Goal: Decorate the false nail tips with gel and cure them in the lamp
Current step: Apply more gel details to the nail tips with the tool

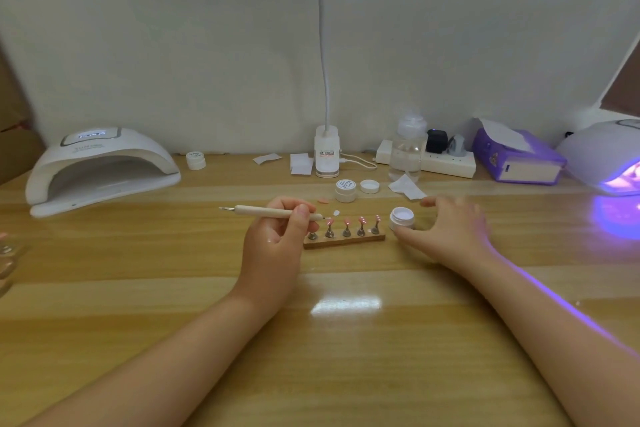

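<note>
Right hand (450, 229), fingers spread, cups an open jar (401, 217) of white gel just right of the nail stand (344, 238); left hand (277, 232) pinches a brush (277, 212).

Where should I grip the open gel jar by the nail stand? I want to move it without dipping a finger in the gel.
Probably grip the jar by its round side wall, low down, thumb and fingers on opposite sides. Come from the right, where the right hand already is; the stand sits close on its left. The top is open, so keep fingers off the rim.
</note>
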`<act>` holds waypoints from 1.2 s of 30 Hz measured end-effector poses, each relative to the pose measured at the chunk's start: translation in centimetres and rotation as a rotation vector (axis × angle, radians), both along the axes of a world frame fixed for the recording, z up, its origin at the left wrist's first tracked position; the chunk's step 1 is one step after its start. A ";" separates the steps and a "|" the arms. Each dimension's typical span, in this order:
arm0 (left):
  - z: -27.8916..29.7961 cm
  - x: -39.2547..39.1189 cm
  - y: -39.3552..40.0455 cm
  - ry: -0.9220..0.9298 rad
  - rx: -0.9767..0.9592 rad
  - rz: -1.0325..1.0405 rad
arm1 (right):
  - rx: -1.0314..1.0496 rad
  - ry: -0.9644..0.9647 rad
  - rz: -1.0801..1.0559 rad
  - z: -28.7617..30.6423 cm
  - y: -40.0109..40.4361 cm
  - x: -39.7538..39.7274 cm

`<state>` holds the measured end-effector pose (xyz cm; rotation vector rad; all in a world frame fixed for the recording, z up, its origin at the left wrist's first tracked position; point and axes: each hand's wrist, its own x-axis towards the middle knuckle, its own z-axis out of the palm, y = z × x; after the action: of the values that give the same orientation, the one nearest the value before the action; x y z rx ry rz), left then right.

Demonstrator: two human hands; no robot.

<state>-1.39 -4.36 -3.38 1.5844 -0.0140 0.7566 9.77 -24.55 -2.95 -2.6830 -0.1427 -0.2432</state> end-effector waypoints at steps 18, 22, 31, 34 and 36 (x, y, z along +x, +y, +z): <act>0.4 -0.4 -0.2 -0.043 0.027 0.103 | 0.362 -0.398 0.193 0.6 1.8 -2.6; 0.5 -0.4 -0.4 -0.069 0.033 0.124 | 0.268 -0.520 0.351 0.4 3.4 -4.5; 0.3 -0.9 -1.0 -0.073 0.272 0.069 | 0.147 -0.555 0.477 -0.4 3.9 -4.8; 0.2 -0.8 -1.2 -0.032 0.319 0.040 | 0.127 -0.583 0.501 -0.4 3.9 -5.0; 0.2 -0.8 -1.2 -0.018 0.327 0.024 | 0.117 -0.595 0.520 -0.4 3.9 -5.1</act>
<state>-2.21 -5.57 -3.23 1.8901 -0.1375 0.8176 4.71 -20.61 -3.32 -2.2763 -0.9504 -0.8355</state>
